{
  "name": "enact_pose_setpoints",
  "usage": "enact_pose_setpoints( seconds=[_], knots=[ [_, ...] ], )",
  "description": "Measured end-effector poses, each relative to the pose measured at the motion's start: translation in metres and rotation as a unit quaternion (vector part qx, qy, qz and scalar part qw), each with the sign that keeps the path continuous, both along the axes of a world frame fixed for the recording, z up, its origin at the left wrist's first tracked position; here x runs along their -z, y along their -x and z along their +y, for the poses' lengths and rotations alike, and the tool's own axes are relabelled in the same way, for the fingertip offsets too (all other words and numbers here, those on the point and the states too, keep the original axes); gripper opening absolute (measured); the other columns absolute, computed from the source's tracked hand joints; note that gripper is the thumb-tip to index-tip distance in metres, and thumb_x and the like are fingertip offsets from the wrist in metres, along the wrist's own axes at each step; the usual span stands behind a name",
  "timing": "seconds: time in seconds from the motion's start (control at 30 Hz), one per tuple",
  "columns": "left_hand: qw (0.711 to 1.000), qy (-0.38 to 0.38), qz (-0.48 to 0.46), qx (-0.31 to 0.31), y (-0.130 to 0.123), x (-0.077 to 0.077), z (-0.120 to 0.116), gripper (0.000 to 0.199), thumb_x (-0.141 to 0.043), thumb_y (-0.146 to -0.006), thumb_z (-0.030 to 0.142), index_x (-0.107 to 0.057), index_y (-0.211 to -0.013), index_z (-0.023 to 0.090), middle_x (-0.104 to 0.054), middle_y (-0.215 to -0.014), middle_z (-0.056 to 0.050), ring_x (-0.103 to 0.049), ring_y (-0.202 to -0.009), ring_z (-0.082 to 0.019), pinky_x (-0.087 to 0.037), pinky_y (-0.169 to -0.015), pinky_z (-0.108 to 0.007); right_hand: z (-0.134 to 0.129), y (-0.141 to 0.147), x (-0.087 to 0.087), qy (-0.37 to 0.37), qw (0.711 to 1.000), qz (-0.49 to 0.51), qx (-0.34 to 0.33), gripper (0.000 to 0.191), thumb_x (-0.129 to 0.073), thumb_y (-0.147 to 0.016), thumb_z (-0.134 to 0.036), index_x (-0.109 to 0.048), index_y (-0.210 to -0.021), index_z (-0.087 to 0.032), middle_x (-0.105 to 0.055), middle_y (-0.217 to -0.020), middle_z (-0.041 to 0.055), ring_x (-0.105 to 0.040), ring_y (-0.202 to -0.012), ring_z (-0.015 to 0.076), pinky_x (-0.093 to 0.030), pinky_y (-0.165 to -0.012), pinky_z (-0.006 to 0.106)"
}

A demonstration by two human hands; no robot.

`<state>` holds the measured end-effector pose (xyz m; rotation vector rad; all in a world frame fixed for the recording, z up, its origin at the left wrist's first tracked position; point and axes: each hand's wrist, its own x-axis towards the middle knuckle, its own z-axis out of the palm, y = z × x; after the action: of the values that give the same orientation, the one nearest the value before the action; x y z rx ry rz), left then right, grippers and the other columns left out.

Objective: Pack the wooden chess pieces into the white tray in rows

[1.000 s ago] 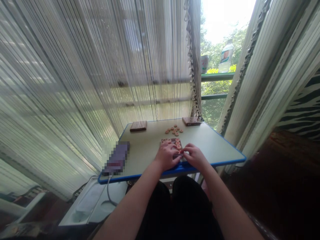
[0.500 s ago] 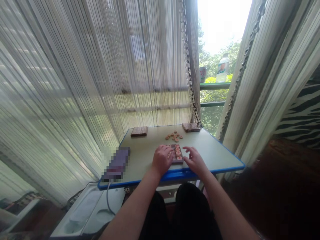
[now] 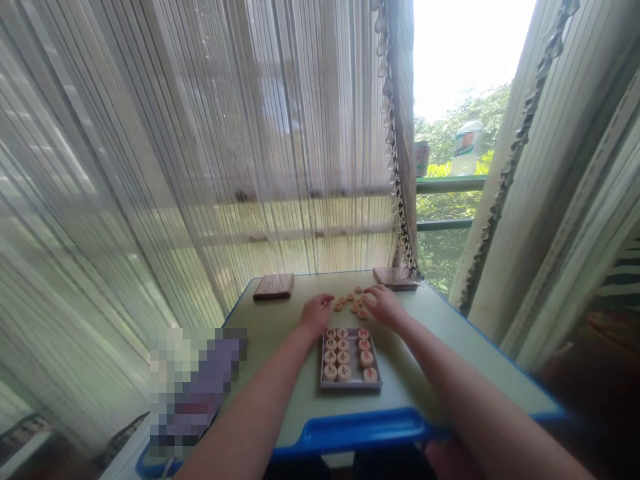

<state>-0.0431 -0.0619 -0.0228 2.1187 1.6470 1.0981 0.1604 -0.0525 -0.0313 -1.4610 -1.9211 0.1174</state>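
A small grey tray (image 3: 324,381) lies near the front of the pale green table (image 3: 440,340) and holds several round wooden game discs (image 3: 343,347) with red marks, set in rows. Beyond it a loose cluster of the same discs (image 3: 350,304) lies on the table. My left hand (image 3: 315,312) reaches to the left side of that cluster, fingers curled over the tabletop. On the cluster's right side rests my right hand (image 3: 383,304), its fingertips touching the discs. What either hand holds is hidden.
Two flat brown wooden pieces lie at the back, one at the left (image 3: 273,286) and one at the right (image 3: 395,277). A blurred-out object (image 3: 200,387) sits at the front left. Striped curtains hang close behind; a bottle (image 3: 467,145) and a cup (image 3: 423,158) stand on the window rail.
Both hands left the tray and reached forward to the loose discs at the back. My head moved closer, so the tray and table look larger.
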Motion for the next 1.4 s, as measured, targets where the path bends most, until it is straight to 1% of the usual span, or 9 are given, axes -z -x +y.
enact_pose_setpoints(
  seconds=[0.13,0.23,0.3,0.43,0.53,0.67,0.9,1.23,1.4],
  knots=[
    [0.999,0.028,-0.025,0.016,-0.006,0.011,0.028,0.029,-0.043,-0.08,0.018,-0.064,-0.102,0.016,-0.067,-0.1,-0.006,-0.062,-0.086,-0.016,-0.047,-0.082,-0.028,0.016,0.0,0.022,-0.004,1.0,0.002,-0.018,0.036,-0.041,-0.084,-0.033,-0.058,-0.112,-0.018,-0.055,-0.119,0.0112,-0.049,-0.111,0.023,-0.038,-0.094,0.039],
    [0.996,0.011,0.028,0.089,-0.007,0.016,0.035,0.033,-0.043,-0.082,0.026,-0.062,-0.108,0.019,-0.065,-0.107,-0.005,-0.059,-0.096,-0.017,-0.043,-0.089,-0.029,0.02,-0.001,0.028,0.013,0.998,-0.015,-0.054,0.04,-0.034,-0.088,-0.039,-0.059,-0.113,-0.02,-0.057,-0.119,0.009,-0.049,-0.111,0.0226,-0.036,-0.096,0.04],
    [0.991,0.008,0.072,0.11,-0.007,0.017,0.036,0.032,-0.043,-0.082,0.025,-0.064,-0.105,0.02,-0.066,-0.105,-0.004,-0.058,-0.099,-0.018,-0.041,-0.092,-0.03,0.021,-0.001,0.027,0.014,0.997,-0.023,-0.069,0.04,-0.034,-0.088,-0.04,-0.06,-0.112,-0.021,-0.055,-0.121,0.0078,-0.048,-0.112,0.0229,-0.034,-0.097,0.041],
    [0.99,0.031,0.104,0.092,-0.005,0.018,0.035,0.04,-0.041,-0.072,0.005,-0.066,-0.1,0.018,-0.068,-0.1,-0.004,-0.059,-0.096,-0.017,-0.041,-0.092,-0.03,0.019,-0.001,0.025,0.008,0.997,-0.021,-0.076,0.038,-0.035,-0.088,-0.038,-0.061,-0.11,-0.022,-0.056,-0.121,0.0066,-0.048,-0.111,0.0216,-0.034,-0.097,0.04],
    [0.992,0.03,0.096,0.079,-0.003,0.019,0.036,0.051,-0.039,-0.064,-0.001,-0.065,-0.105,0.017,-0.066,-0.103,-0.005,-0.057,-0.098,-0.017,-0.041,-0.092,-0.03,0.015,0.003,0.021,-0.003,0.995,-0.031,-0.096,0.036,-0.036,-0.088,-0.037,-0.06,-0.112,-0.025,-0.055,-0.123,0.0046,-0.045,-0.115,0.021,-0.033,-0.098,0.04],
    [0.99,0.033,0.085,0.105,-0.002,0.02,0.037,0.053,-0.04,-0.063,0.0,-0.065,-0.104,0.021,-0.067,-0.1,-0.003,-0.057,-0.098,-0.017,-0.041,-0.092,-0.031,0.01,0.011,0.016,0.0,0.988,-0.048,-0.146,0.036,-0.034,-0.088,-0.039,-0.061,-0.11,-0.029,-0.058,-0.119,0.0013,-0.039,-0.121,0.0225,-0.028,-0.1,0.043],
    [0.99,0.074,0.006,0.122,-0.002,0.018,0.032,0.047,-0.038,-0.063,-0.001,-0.07,-0.09,0.018,-0.07,-0.091,-0.001,-0.062,-0.088,-0.014,-0.045,-0.086,-0.026,0.006,0.016,0.012,0.024,0.985,-0.049,-0.163,0.041,-0.03,-0.089,-0.044,-0.064,-0.105,-0.028,-0.063,-0.112,0.0002,-0.044,-0.114,0.0235,-0.029,-0.098,0.043],
    [0.994,0.075,-0.049,0.062,-0.002,0.013,0.027,0.044,-0.037,-0.062,-0.003,-0.07,-0.084,0.015,-0.07,-0.089,-0.003,-0.062,-0.088,-0.015,-0.046,-0.086,-0.028,-0.004,0.016,0.006,0.017,0.982,-0.04,-0.183,0.035,-0.04,-0.086,-0.042,-0.071,-0.091,-0.026,-0.069,-0.097,0.0023,-0.052,-0.103,0.0212,-0.036,-0.093,0.036],
    [0.994,0.07,-0.064,0.046,0.0,0.014,0.027,0.042,-0.037,-0.063,-0.002,-0.07,-0.082,0.015,-0.07,-0.084,-0.003,-0.063,-0.086,-0.015,-0.047,-0.084,-0.027,-0.006,0.016,0.004,0.01,0.979,-0.051,-0.197,0.032,-0.042,-0.085,-0.04,-0.071,-0.089,-0.025,-0.068,-0.098,0.0025,-0.052,-0.103,0.0212,-0.036,-0.093,0.036]
  ],
)
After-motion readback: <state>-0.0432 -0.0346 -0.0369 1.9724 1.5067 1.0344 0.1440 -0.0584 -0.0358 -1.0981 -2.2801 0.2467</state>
